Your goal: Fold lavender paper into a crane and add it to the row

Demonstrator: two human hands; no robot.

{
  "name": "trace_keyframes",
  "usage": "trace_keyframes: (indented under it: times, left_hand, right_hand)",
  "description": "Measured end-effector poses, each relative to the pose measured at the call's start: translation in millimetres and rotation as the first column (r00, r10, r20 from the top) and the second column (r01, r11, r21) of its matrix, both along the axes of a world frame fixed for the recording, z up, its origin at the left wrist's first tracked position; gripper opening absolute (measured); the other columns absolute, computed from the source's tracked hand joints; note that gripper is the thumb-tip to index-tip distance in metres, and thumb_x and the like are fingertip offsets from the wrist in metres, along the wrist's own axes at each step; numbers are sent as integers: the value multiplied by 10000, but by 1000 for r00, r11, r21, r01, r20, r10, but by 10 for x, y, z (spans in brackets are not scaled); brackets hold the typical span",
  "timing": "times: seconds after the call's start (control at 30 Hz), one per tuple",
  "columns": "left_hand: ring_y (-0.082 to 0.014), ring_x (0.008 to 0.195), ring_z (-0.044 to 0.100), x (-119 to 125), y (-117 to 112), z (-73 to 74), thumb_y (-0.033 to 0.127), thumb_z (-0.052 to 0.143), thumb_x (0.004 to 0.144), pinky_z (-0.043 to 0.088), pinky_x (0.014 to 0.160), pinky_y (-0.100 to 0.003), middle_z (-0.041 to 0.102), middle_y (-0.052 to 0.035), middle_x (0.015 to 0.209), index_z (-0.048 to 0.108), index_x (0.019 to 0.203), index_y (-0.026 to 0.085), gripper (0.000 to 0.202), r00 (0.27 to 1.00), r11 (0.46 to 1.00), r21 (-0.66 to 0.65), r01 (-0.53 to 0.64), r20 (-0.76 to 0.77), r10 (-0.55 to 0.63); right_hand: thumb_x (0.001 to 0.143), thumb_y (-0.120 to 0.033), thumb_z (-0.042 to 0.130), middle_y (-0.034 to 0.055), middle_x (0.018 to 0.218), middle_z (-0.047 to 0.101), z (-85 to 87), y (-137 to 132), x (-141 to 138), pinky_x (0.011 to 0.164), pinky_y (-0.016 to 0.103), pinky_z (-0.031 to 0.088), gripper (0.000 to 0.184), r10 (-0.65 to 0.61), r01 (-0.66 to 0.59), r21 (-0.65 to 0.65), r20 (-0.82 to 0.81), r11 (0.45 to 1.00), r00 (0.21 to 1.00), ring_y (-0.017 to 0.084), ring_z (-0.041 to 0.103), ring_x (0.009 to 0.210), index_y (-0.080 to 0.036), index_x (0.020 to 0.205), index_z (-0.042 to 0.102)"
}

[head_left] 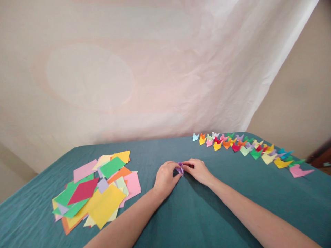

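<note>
A small folded piece of purple paper [180,169] is held between my two hands, just above or on the table near the middle. My left hand [167,176] pinches it from the left with thumb and fingers. From the other side, the fingertips of my right hand [197,170] grip its right edge. The fingers cover part of the paper, so its full shape is hidden.
Loose coloured paper sheets lie heaped on the left, a yellow sheet [106,205] on top in front. Folded paper birds, such as a pink bird [298,171], stand in rows at the right. A teal cloth [165,220] covers the table; a pale sheet [155,75] hangs behind.
</note>
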State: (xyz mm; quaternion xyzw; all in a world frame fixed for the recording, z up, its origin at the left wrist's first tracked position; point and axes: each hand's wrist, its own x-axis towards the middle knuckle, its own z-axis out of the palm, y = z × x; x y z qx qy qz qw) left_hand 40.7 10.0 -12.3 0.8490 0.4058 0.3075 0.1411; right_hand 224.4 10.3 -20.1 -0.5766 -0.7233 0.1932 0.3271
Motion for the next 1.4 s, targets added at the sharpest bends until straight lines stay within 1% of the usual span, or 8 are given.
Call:
trace_keyframes:
  times: [0.07,0.13,0.23,0.33,0.43,0.7,0.87,1.4]
  left_hand:
    - [-176,900,595,7,32,-10,275,613,771,457,819,-315,650,-6,915,574,880,214,131,997,994,-94,-52,53,57]
    - [-166,836,622,27,85,-6,328,610,771,474,766,-292,658,-3,864,543,902,207,190,988,979,-189,-80,117,103]
    - [-173,846,642,79,186,16,371,635,750,484,762,-284,682,-21,868,506,1026,199,351,975,961,-274,-28,203,87]
    - [-180,835,652,133,270,18,415,609,769,494,745,-280,693,-39,873,534,1056,193,370,974,951,-310,-4,213,74]
    - [-179,855,649,155,306,-11,423,573,797,496,758,-274,690,-49,908,587,1018,188,323,974,954,-299,-11,214,79]
    - [-160,863,636,97,292,-25,342,526,830,488,802,-255,688,-16,948,650,1005,206,254,977,958,-278,72,211,-12]
    - [-168,884,634,93,269,-9,346,519,839,483,812,-251,689,-14,980,664,1005,209,259,981,960,-265,88,191,-37]
    - [-162,884,614,91,256,25,290,514,858,461,815,-260,678,-15,956,673,967,228,203,986,985,-131,110,142,-92]
  right_hand:
    - [816,-387,528,23,749,670,-1,0,1,614,257,385,262,-5,5,6,0,1000,1000,162,572,685,-245,929,718]
    - [811,-378,534,23,729,663,-8,5,4,616,256,388,259,-6,6,10,0,1000,1000,159,571,672,-239,927,719]
    - [806,-365,539,22,710,656,-21,14,6,612,252,387,252,-8,8,19,3,1000,1000,153,568,655,-234,922,720]
    - [813,-363,531,16,676,644,-30,21,3,598,248,374,242,-18,17,37,16,999,1000,146,558,629,-233,869,728]
    - [814,-361,537,14,662,639,-31,23,-1,591,245,366,232,-20,18,49,30,999,999,143,550,616,-235,849,729]
    - [805,-364,553,19,704,656,-31,13,13,628,262,388,229,-14,12,50,42,999,999,154,561,652,-249,908,723]
    - [809,-364,551,17,711,653,-33,-4,22,633,263,389,230,-20,18,49,50,999,999,154,560,660,-257,925,718]
    - [823,-366,550,23,745,653,-63,-8,16,675,276,372,220,-39,35,69,63,997,997,170,555,722,-277,946,709]
